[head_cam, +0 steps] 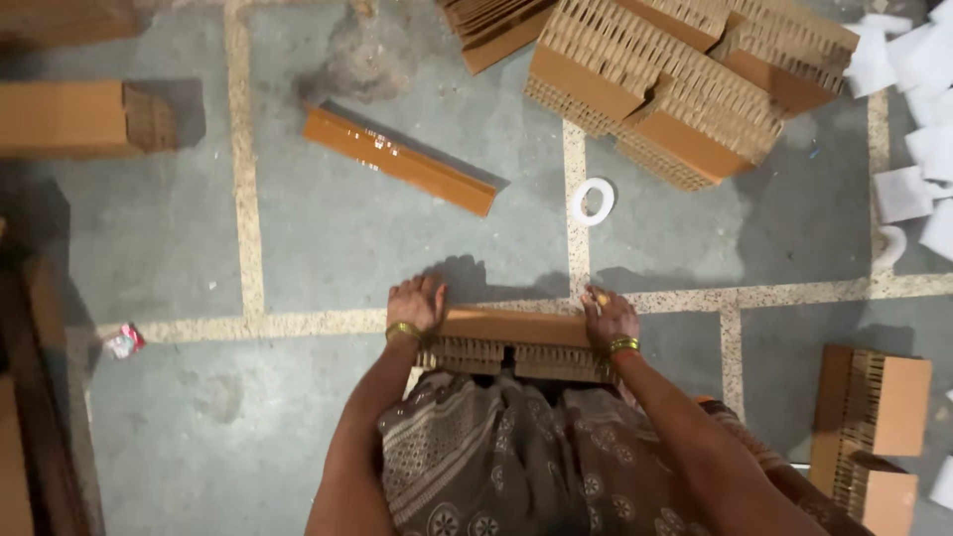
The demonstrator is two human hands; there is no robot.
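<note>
Pressing flat on both ends of a folded corrugated cardboard stack point(513, 342), left hand point(417, 303) and right hand point(608, 316) rest open-palmed, while more cardboard bundles point(685, 89) wait far right on the floor point(347, 238).

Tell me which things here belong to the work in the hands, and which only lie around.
In hand:
- left hand and right hand, resting on the ends of the bundle of folded cardboard sheets

Lying about:
- long folded cardboard strip
- white tape ring
- big cardboard stacks
- white paper sheets
- small wrapper
</note>
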